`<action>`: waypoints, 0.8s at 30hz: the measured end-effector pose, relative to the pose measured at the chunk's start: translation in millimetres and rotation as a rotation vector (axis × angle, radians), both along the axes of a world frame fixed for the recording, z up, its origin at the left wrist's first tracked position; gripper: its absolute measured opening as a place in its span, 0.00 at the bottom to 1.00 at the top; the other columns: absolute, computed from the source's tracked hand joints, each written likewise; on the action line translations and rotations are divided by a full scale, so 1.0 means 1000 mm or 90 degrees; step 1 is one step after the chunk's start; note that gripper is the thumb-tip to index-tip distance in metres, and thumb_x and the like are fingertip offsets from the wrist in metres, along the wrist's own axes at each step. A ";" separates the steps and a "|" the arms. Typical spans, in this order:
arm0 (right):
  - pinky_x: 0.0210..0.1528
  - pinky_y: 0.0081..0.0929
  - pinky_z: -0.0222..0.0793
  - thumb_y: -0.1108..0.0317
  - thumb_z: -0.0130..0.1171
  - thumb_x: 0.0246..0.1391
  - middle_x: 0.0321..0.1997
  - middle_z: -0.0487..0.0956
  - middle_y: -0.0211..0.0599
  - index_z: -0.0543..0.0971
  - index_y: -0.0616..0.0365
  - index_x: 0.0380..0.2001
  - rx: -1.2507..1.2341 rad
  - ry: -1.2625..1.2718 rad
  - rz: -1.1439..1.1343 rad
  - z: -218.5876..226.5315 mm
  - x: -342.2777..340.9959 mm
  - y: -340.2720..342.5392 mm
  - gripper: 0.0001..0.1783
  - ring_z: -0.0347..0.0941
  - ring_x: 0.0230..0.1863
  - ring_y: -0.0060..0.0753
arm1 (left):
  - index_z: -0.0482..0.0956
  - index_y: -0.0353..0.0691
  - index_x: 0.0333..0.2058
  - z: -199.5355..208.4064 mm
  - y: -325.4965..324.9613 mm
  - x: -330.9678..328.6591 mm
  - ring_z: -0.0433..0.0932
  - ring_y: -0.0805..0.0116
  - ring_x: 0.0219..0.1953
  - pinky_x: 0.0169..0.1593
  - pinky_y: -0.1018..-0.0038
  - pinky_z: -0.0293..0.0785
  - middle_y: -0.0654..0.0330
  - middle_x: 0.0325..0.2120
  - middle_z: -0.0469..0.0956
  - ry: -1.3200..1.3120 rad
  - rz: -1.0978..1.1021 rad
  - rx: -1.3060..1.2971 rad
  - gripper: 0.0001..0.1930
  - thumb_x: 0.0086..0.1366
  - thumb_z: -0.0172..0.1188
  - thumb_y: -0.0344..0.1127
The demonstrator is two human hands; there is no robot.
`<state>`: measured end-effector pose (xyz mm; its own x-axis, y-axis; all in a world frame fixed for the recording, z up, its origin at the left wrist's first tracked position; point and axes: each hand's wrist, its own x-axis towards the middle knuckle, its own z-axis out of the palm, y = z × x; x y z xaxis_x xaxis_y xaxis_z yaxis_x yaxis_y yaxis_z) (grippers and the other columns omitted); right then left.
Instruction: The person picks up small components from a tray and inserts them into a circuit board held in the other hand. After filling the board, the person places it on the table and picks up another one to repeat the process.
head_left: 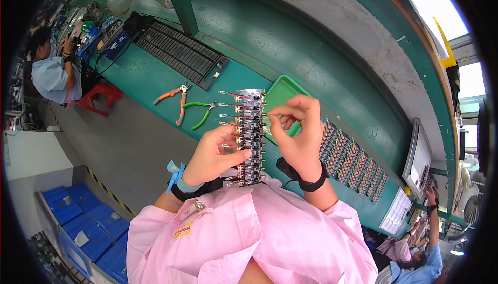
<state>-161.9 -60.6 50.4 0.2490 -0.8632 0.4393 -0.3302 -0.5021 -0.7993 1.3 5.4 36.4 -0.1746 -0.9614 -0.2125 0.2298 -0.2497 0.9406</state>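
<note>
Green bench point(244, 73) behind; we have the connector strip point(250, 133) in front. Left hand point(211, 151) grips its lower half; right hand point(302, 131) nearly pinches at its right edge, contents unclear. Red leads point(229, 116) line its left: seemingly well along, remainder unclear.

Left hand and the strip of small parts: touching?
Touching. The head view shows it: the left hand grips the strip of small parts from its left side, thumb overlapping the strip's face.
</note>
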 end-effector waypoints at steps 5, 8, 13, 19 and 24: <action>0.22 0.11 0.59 0.84 0.56 0.38 0.25 0.76 0.32 0.58 0.59 0.35 0.057 -0.059 0.009 -0.006 0.000 -0.002 0.22 0.64 0.19 0.14 | 0.70 0.34 0.40 0.001 0.000 0.001 0.72 0.76 0.35 0.33 0.80 0.72 0.63 0.35 0.72 0.028 -0.017 0.036 0.16 0.50 0.58 0.22; 0.22 0.10 0.57 0.85 0.56 0.39 0.25 0.76 0.34 0.57 0.58 0.35 0.135 -0.130 0.018 -0.008 -0.001 -0.004 0.23 0.63 0.20 0.13 | 0.70 0.34 0.40 0.000 0.000 0.000 0.72 0.76 0.35 0.33 0.81 0.72 0.64 0.35 0.72 0.027 -0.026 0.029 0.16 0.50 0.58 0.22; 0.22 0.09 0.56 0.85 0.56 0.39 0.25 0.76 0.36 0.56 0.57 0.35 0.186 -0.158 0.020 -0.005 -0.001 -0.004 0.23 0.63 0.20 0.12 | 0.71 0.33 0.39 0.000 0.000 -0.003 0.73 0.76 0.34 0.30 0.82 0.73 0.63 0.35 0.73 -0.019 -0.019 -0.003 0.15 0.49 0.57 0.21; 0.21 0.08 0.56 0.84 0.57 0.40 0.26 0.76 0.39 0.56 0.57 0.35 0.260 -0.276 -0.054 -0.008 0.007 0.004 0.23 0.63 0.20 0.12 | 0.71 0.31 0.37 -0.008 0.001 -0.007 0.74 0.76 0.31 0.27 0.82 0.73 0.62 0.34 0.73 -0.083 0.017 -0.065 0.14 0.49 0.57 0.21; 0.21 0.08 0.56 0.83 0.57 0.40 0.27 0.77 0.42 0.57 0.58 0.36 0.267 -0.362 -0.104 -0.010 0.014 0.010 0.23 0.64 0.20 0.13 | 0.71 0.30 0.37 -0.006 0.001 -0.009 0.74 0.76 0.30 0.27 0.81 0.73 0.61 0.34 0.74 -0.114 0.033 -0.060 0.14 0.48 0.58 0.21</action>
<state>-147.6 -50.6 40.2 -0.0663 -0.9941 0.0855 0.1490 -0.0946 -0.9843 -8.0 6.1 30.8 -0.0923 -0.9851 -0.1449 0.0674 -0.1513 0.9862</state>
